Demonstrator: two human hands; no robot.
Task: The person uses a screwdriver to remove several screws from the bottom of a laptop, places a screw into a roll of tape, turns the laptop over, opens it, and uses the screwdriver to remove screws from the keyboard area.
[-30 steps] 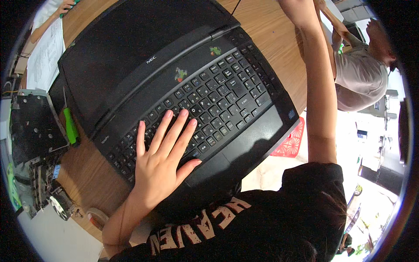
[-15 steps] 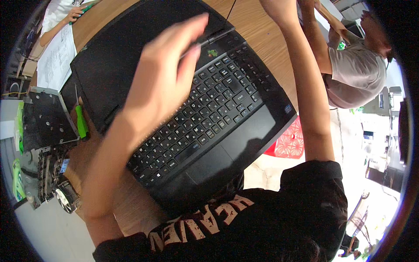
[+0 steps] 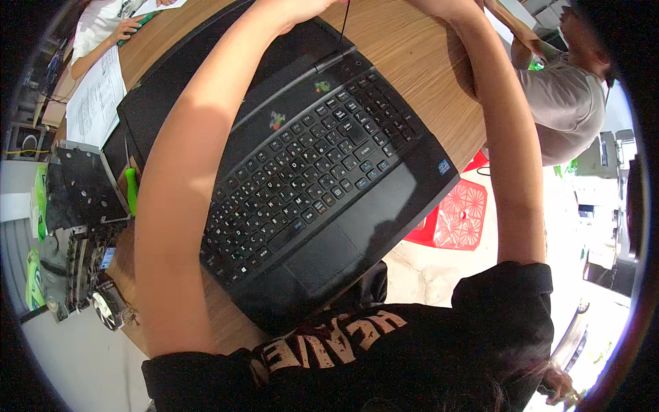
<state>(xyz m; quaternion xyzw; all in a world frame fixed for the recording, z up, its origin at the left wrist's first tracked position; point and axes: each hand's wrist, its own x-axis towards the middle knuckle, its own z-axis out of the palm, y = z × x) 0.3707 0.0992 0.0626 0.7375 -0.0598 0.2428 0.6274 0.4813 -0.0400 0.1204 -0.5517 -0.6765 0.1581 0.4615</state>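
On a round wooden desk (image 3: 412, 48), a black laptop (image 3: 322, 178) lies opened flat, its keyboard (image 3: 302, 172) facing up and its dark screen (image 3: 206, 82) tipped back toward the far edge, the front corner hanging over the desk's near rim. Two small coloured stickers sit on the strip between keys and hinge. Both of the person's bare forearms stretch over the machine toward the top of the frame: the left forearm (image 3: 185, 185) crosses the keyboard's left half, the right forearm (image 3: 508, 137) runs along the laptop's right side. The left hand (image 3: 292, 8) and right hand reach the upper edge near the hinge, where a thin dark rod (image 3: 344, 24) stands upright; the left is cut off by the frame and the right lies beyond it, so whether their fingers are apart, together or clamped on anything cannot be told. Left of the laptop lie a green-handled screwdriver (image 3: 131, 189), a dark perforated metal panel (image 3: 82, 189) and loose computer parts, among them a small fan (image 3: 104, 310). Printed papers (image 3: 96, 96) rest farther up the desk, beside another person's hand (image 3: 127, 29). Below the desk a red patterned stool (image 3: 456, 216) stands on the floor, and a second person in a grey shirt (image 3: 563, 96) sits at the right.
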